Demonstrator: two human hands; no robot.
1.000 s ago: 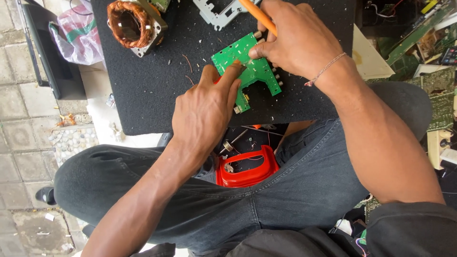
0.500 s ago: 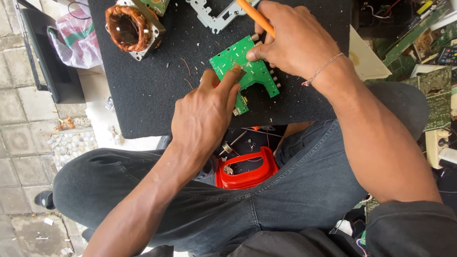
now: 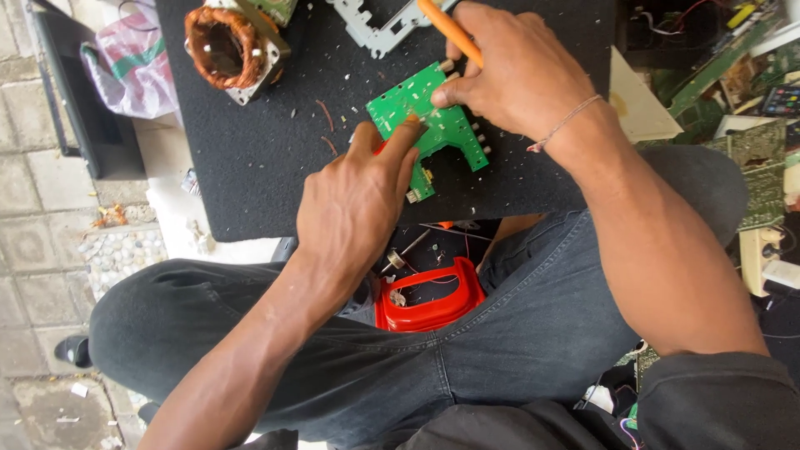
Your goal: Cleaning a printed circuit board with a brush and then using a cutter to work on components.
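On black mat, left hand [image 3: 354, 208] pinning circuit board [image 3: 433, 125], right hand [image 3: 521, 71] gripping orange tool [image 3: 448, 30]

electronics repair spot | circuit boards [image 3: 754, 167] | copper coil [image 3: 223, 46] | paved ground [image 3: 37, 233]

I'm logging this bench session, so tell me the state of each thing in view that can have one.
Green circuit board: bare, flat on the black mat, pinned by fingers.
Left hand: fingertips pressing the board.
Right hand: grip closed on the orange-handled tool, tip at the board.
Copper-wound coil: stripped out, windings exposed.
Grey metal bracket: loose on the mat.
Red plastic housing: open, between the knees.
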